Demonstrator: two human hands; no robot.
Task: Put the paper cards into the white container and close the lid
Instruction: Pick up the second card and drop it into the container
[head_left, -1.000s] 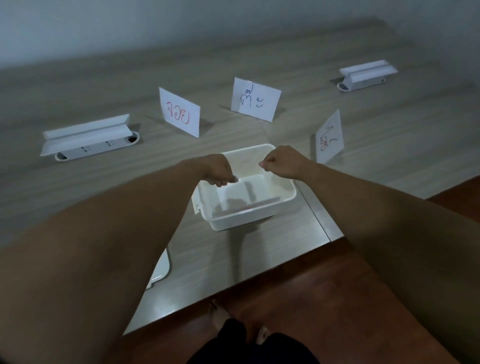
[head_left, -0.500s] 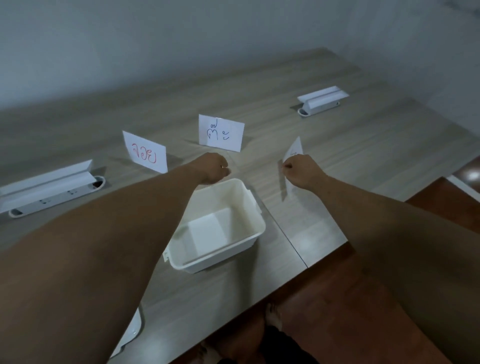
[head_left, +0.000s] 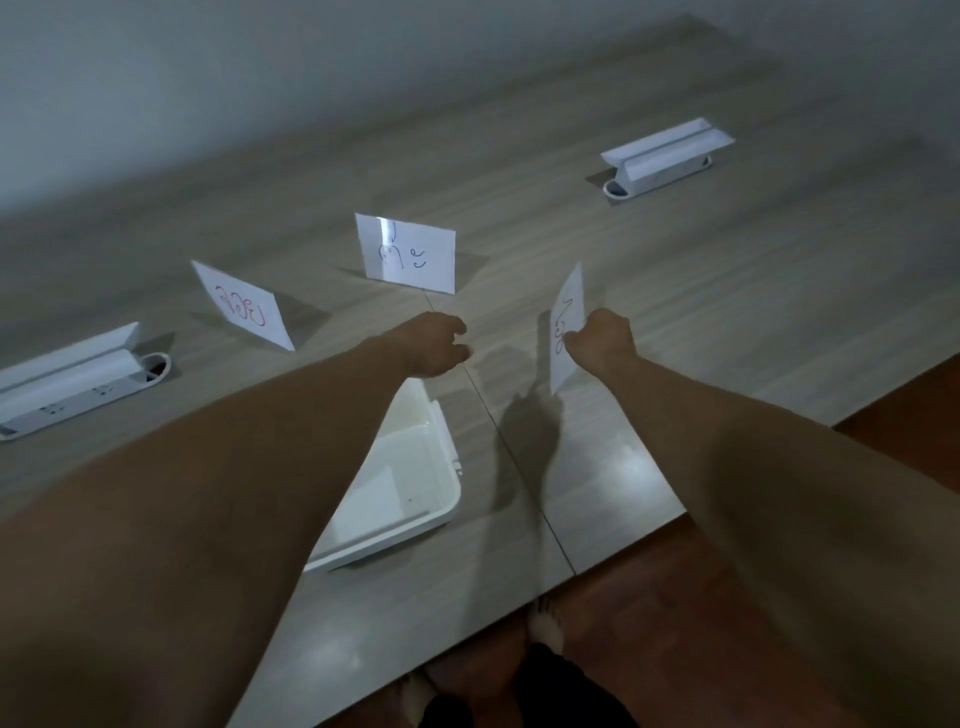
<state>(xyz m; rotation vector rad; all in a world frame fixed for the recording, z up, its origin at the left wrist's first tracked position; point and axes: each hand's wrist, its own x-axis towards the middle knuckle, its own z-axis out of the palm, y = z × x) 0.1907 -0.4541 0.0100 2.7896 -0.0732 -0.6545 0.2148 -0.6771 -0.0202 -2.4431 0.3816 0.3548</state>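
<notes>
Tabletop (head_left: 727, 291) of pale wood grain carries two white socket boxes, three paper cards and one white container. At the far left lies the first socket box (head_left: 72, 379), its flap raised. Next comes the first card (head_left: 241, 304), standing tilted with red writing on its face. The white container (head_left: 410, 483) sits near the front edge of the tabletop, open, with no lid on it; the left forearm crosses over its left part and hides that side. The left hand (head_left: 434, 345) hovers beyond the container's far rim, fingers loosely curled, its grip apart and holding nothing. Behind that hand stands the second card (head_left: 408, 252), upright, with dark writing. To the right, the right hand (head_left: 602, 340) has its grip clamped on the third card (head_left: 566, 325), pinching it along one edge; this card bears red writing and is seen nearly edge-on, and whether its lower corner touches the tabletop cannot be told. At the far right lies the second socket box (head_left: 665, 156), also with its flap raised. No card is in the container.
</notes>
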